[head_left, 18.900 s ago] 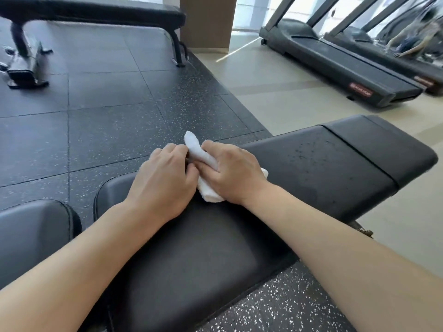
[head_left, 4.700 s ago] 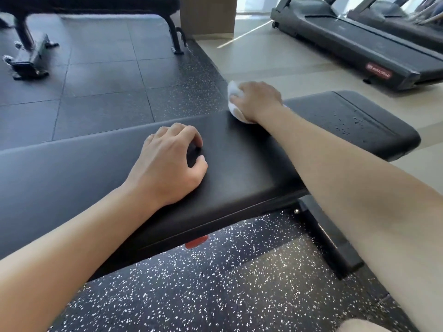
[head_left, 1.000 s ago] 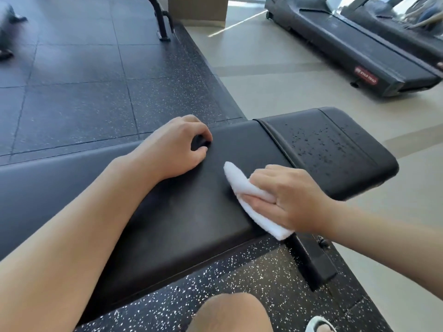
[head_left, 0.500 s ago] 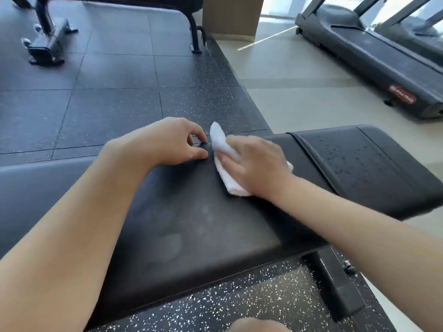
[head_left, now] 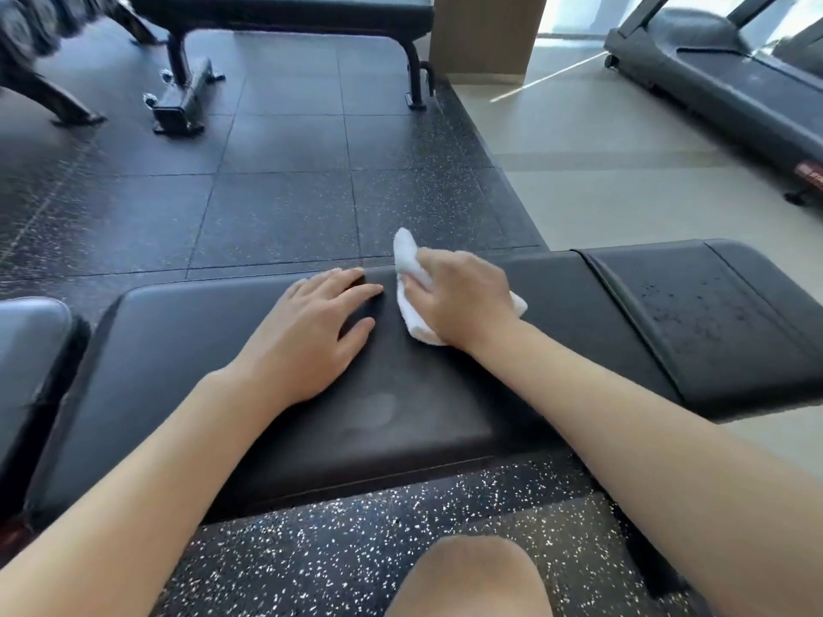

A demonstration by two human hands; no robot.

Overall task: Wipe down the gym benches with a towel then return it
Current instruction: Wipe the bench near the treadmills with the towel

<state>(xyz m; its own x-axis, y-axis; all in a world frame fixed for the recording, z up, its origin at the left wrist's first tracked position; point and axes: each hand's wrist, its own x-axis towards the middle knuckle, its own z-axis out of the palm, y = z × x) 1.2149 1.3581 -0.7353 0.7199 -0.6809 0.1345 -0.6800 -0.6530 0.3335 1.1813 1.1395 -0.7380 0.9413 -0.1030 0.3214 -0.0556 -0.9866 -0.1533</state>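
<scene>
A black padded gym bench [head_left: 187, 349] runs across the view in front of me. My right hand [head_left: 463, 300] grips a folded white towel [head_left: 407, 260] and presses it on the pad near the far edge. Part of the towel sticks up past my fingers. My left hand [head_left: 311, 331] rests flat on the pad just left of the towel, fingers straight. The right end section of the bench [head_left: 703, 313] carries small droplets or specks. A faint smear shows on the pad near its front edge.
A second black bench [head_left: 285, 11] stands at the back on the rubber floor tiles. Treadmills [head_left: 730, 82] line the back right on pale flooring. Another pad [head_left: 31, 349] sits at the far left. My knee [head_left: 467, 576] shows at the bottom.
My left hand has opened from loosely curled to flat on the pad. The right hand with the towel stays near the far edge, next to the left hand. The camera has shifted.
</scene>
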